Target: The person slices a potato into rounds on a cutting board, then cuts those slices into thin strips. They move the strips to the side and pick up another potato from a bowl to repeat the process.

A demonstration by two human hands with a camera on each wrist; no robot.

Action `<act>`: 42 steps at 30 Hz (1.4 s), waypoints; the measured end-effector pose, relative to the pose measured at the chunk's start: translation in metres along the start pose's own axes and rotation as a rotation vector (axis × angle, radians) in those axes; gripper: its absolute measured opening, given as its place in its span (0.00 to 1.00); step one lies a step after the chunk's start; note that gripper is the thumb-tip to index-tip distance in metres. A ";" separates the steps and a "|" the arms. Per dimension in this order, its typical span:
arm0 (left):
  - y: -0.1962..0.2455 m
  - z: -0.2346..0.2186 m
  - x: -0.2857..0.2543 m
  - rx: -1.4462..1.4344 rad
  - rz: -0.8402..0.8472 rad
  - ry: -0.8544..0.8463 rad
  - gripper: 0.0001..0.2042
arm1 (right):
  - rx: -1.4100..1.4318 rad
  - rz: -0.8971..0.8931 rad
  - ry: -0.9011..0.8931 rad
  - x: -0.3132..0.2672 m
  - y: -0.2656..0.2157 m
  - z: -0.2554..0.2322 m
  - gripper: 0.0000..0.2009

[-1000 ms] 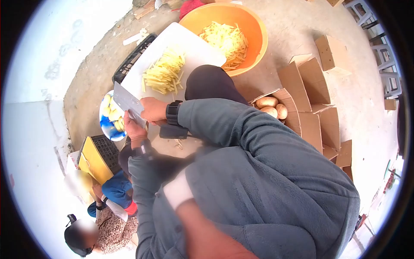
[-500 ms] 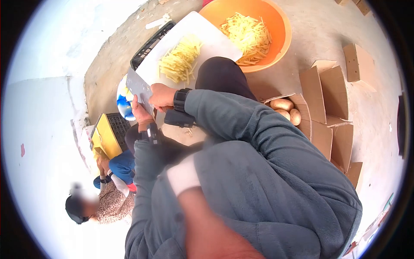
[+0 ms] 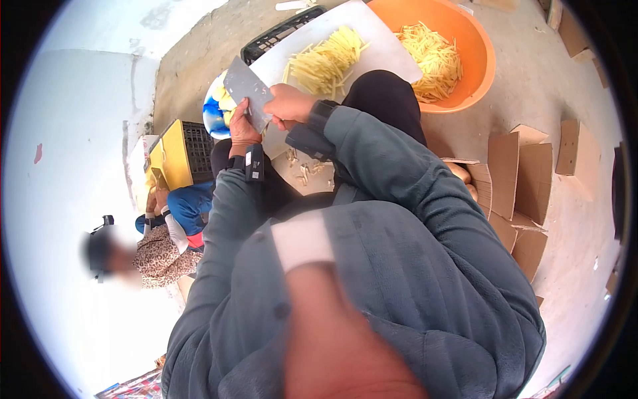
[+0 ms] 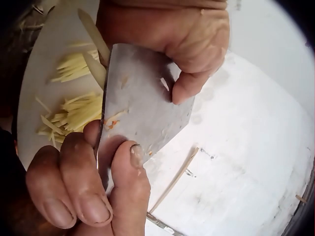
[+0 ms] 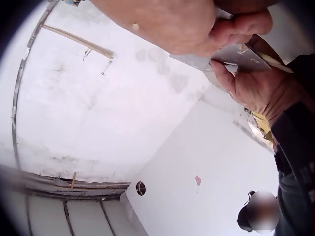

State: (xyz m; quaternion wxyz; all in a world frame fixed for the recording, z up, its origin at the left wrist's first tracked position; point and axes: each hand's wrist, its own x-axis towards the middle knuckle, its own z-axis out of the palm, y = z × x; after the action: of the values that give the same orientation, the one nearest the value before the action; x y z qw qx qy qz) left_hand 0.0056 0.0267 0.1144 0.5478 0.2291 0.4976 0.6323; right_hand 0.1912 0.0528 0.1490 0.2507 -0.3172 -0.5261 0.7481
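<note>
A broad-bladed cleaver (image 3: 246, 86) is held between both hands above the near left end of the white cutting board (image 3: 382, 40). My right hand (image 3: 290, 105) grips it at the handle end. With my left hand (image 3: 244, 130) I pinch the blade, the thumb (image 4: 129, 169) flat on one face and the fingers curled behind the edge. Bits of potato cling to the blade. Pale potato slices (image 4: 93, 34) stick out behind it in the left wrist view. Cut potato strips (image 3: 325, 63) lie piled on the board.
A blue and white bowl (image 3: 212, 120) of peeled potatoes stands left of the board. An orange tub (image 3: 482, 53) of potato strips is at the right. Whole potatoes (image 3: 458, 171) sit in a cardboard box beside open cartons (image 3: 505, 173). Another person (image 3: 166, 253) sits at left near a black crate (image 3: 198, 149).
The head view has turned, so board, tub and bowl appear farther right. Both hands stay on the cleaver; its blade keeps about the same tilt.
</note>
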 end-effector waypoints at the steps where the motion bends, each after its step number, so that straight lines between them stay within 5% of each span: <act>1: -0.001 0.000 0.001 -0.014 -0.030 0.013 0.18 | -0.035 0.012 0.030 -0.005 -0.005 0.000 0.10; 10: -0.018 -0.015 0.026 -0.270 -0.237 -0.010 0.19 | 0.043 0.039 0.131 0.013 0.009 0.002 0.07; 13: -0.021 -0.034 0.039 -0.352 -0.268 0.001 0.12 | 0.037 0.054 0.163 0.014 0.003 0.003 0.07; 15: -0.046 -0.083 0.074 -0.757 -0.393 -0.389 0.06 | 0.008 0.057 0.156 0.015 0.003 0.003 0.08; 16: -0.042 -0.078 0.069 -0.767 -0.392 -0.385 0.06 | 0.021 0.059 0.182 0.014 0.002 0.002 0.08; 18: -0.031 -0.056 0.054 -0.608 -0.365 0.017 0.09 | 0.023 0.069 0.207 0.013 -0.002 0.000 0.08; 22: -0.048 -0.048 0.062 -0.298 -0.360 0.141 0.09 | -0.012 0.044 0.340 0.011 -0.006 -0.002 0.09; 25: -0.064 -0.042 0.064 0.027 -0.318 0.107 0.15 | -0.095 0.045 0.366 0.014 0.000 -0.009 0.11; 26: -0.069 -0.043 0.064 0.094 -0.295 0.048 0.26 | -0.180 0.040 0.374 0.016 0.002 -0.010 0.11; 29: -0.073 -0.033 0.055 0.112 -0.157 -0.042 0.34 | -0.297 0.062 0.391 0.018 0.009 -0.012 0.13; 32: -0.075 -0.032 0.052 0.219 -0.112 0.038 0.39 | -0.588 0.037 0.435 0.016 0.015 -0.006 0.13; 33: -0.074 -0.034 0.054 0.216 -0.111 0.039 0.39 | -0.591 0.037 0.434 0.018 0.024 -0.007 0.13; 35: -0.083 -0.056 0.069 0.356 0.001 0.083 0.37 | -0.983 -0.327 0.462 0.025 0.049 -0.006 0.12; 38: -0.094 -0.070 0.073 0.492 0.225 0.281 0.31 | -1.009 -0.203 0.388 0.027 0.061 0.010 0.10; 42: -0.080 -0.097 0.066 0.479 0.219 0.398 0.24 | -0.985 -0.155 0.290 0.026 0.077 0.032 0.09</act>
State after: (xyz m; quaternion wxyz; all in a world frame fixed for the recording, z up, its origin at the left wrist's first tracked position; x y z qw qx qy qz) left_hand -0.0577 0.0425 -0.0122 0.2991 0.2754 0.7020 0.5847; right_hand 0.1470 0.0263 0.0787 0.1967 -0.4581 -0.7977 0.3392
